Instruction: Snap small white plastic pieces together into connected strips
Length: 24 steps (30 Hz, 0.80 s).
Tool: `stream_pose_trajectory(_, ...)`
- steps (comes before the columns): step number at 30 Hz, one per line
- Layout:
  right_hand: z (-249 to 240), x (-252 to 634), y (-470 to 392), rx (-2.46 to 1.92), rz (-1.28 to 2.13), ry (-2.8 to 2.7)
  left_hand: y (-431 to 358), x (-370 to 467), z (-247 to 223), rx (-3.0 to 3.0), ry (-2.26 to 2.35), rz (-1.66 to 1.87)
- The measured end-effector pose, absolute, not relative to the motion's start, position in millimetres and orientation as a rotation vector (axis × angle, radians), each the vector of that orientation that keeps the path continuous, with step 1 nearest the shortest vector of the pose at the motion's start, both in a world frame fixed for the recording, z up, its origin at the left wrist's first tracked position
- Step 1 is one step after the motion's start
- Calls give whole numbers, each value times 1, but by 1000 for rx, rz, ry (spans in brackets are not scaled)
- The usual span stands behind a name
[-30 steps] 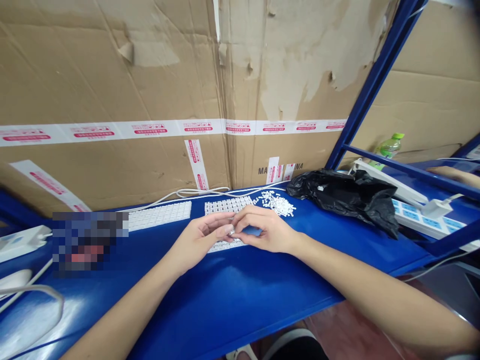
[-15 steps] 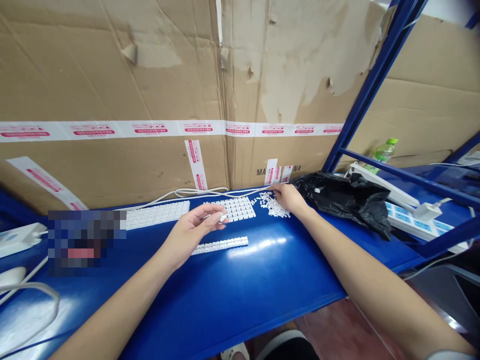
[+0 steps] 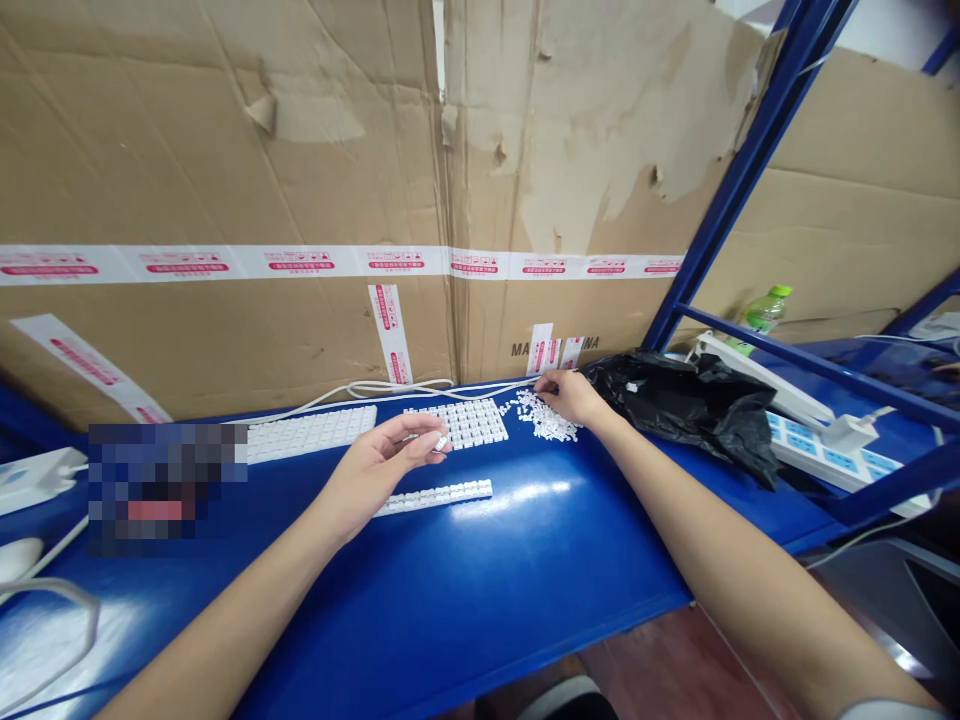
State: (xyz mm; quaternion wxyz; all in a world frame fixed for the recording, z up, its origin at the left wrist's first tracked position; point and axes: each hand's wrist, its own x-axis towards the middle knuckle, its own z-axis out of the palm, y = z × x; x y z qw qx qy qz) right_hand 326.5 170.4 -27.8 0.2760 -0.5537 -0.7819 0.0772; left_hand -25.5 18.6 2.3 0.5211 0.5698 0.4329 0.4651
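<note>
My left hand point(image 3: 386, 455) is closed, with a small white plastic piece point(image 3: 441, 441) between thumb and fingertips. It hovers in front of a block of white pieces in rows point(image 3: 480, 420). My right hand point(image 3: 570, 395) has its fingers bent together at the back edge of a loose pile of small white pieces point(image 3: 551, 420); what lies between the fingertips is too small to make out. Nearer to me, partly behind my left wrist, lies a narrow white strip of joined pieces point(image 3: 450, 493). Left of the block is another white panel of rows point(image 3: 315, 432).
A black plastic bag point(image 3: 682, 400) lies right of the pile. Beyond it are a white power strip point(image 3: 840, 460) and a green-capped bottle point(image 3: 765, 312). White cables point(image 3: 405, 388) run along the cardboard point(image 3: 300, 340) at the back. The blue tabletop point(image 3: 480, 600) ends in front.
Both hands hold nearly the same places. My left hand has turned slightly, and my right fingers have shifted a little at the pile. The view has tilted slightly.
</note>
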Motion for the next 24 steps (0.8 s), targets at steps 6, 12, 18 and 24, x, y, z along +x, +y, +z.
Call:
stream_pose_trajectory(6,-30,330,174,-1443,247,-2102,15,-23,6,1398,1035,1101)
stream_pose_trajectory(12,-27,332,173,-1402,260,-2127,15,-27,7,1411,1052,1118)
stream_pose_trajectory(18,-23,331,170,-1382,264,-2149,16,-27,5,1424,1063,1121)
stream_pose_trajectory(24,-19,333,166,-1362,277,-2189,14,-26,8,1430,1062,1110)
